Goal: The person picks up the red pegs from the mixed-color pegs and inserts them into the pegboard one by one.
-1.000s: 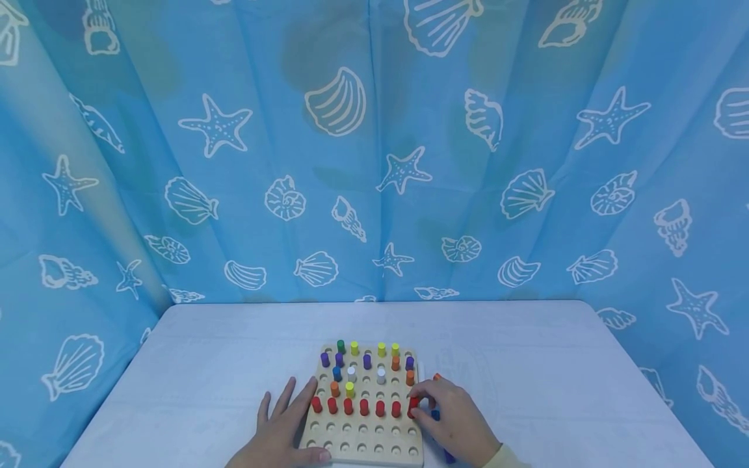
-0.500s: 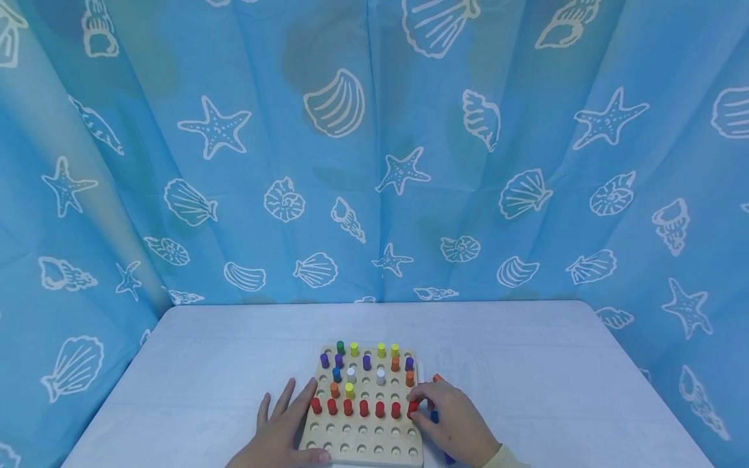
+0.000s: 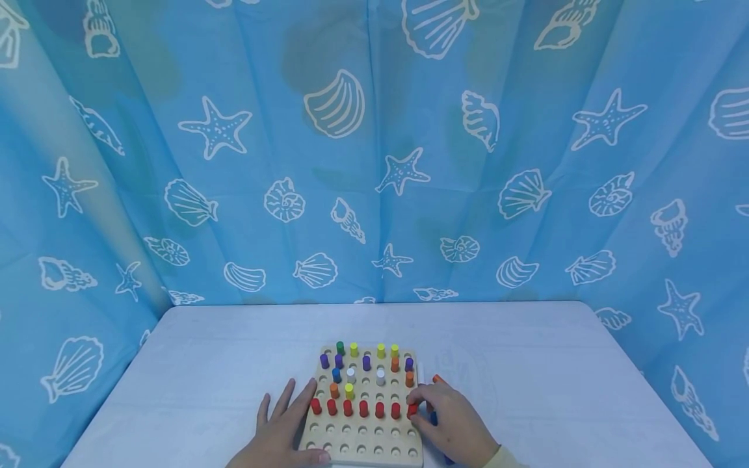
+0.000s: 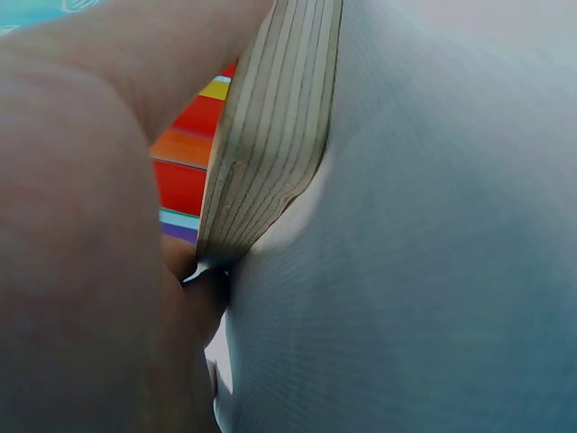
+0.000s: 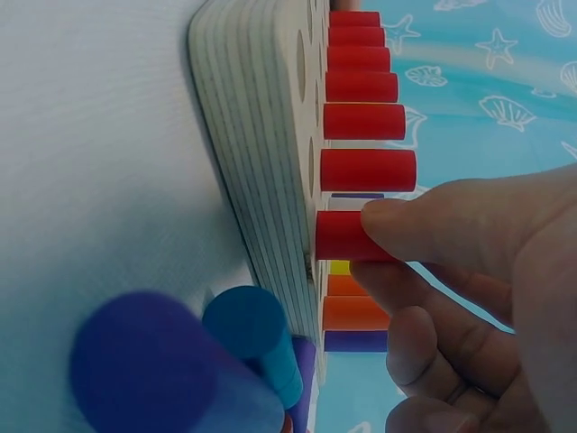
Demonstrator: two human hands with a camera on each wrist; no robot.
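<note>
My left hand (image 3: 281, 432) lies with spread, straight fingers along the left edge of a wooden pegboard (image 3: 363, 419), its thumb over the front left corner. At the board's right edge, the thumb and fingers of my right hand (image 3: 456, 419) pinch a red peg (image 5: 343, 236). It is upright at the right end of a row of red pegs (image 3: 363, 409), its base at the board's surface in the right wrist view. The left wrist view shows the board's layered side (image 4: 270, 135) against the left hand.
Green, yellow, purple, orange, white and blue pegs stand in the far rows. Loose pegs lie right of the board: an orange one (image 3: 439, 379), a blue one (image 5: 248, 325) and a purple one (image 5: 144, 361). A shell-patterned blue curtain (image 3: 374, 162) hangs behind the white table (image 3: 234, 351).
The pinched red peg has sunk lower at its place in the board, and the right fingertips have shifted slightly left with it. The left hand has stayed where it was.
</note>
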